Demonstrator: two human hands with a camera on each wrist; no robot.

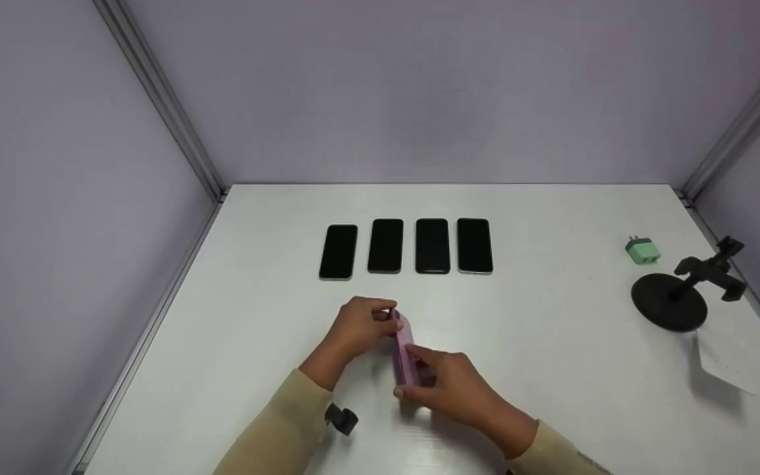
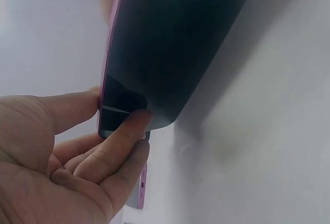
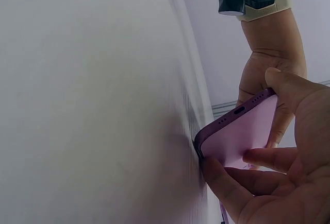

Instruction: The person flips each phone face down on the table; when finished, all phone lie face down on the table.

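A pink phone (image 1: pixel 405 353) stands on its long edge on the white table (image 1: pixel 551 316), held between both hands. My left hand (image 1: pixel 361 326) pinches its far end; in the left wrist view the thumb and fingers (image 2: pixel 121 131) grip the dark screen side of the phone (image 2: pixel 170 44). My right hand (image 1: pixel 449 389) grips the near end; the right wrist view shows its fingers (image 3: pixel 258 157) curled round the pink back (image 3: pixel 242 136) with the charging port up. Several black phones (image 1: pixel 406 246) lie face up in a row behind.
A green charger plug (image 1: pixel 642 251) lies at the far right, beside a black round-based phone stand (image 1: pixel 680 297) and a white sheet (image 1: pixel 729 359). Grey walls close the table on three sides.
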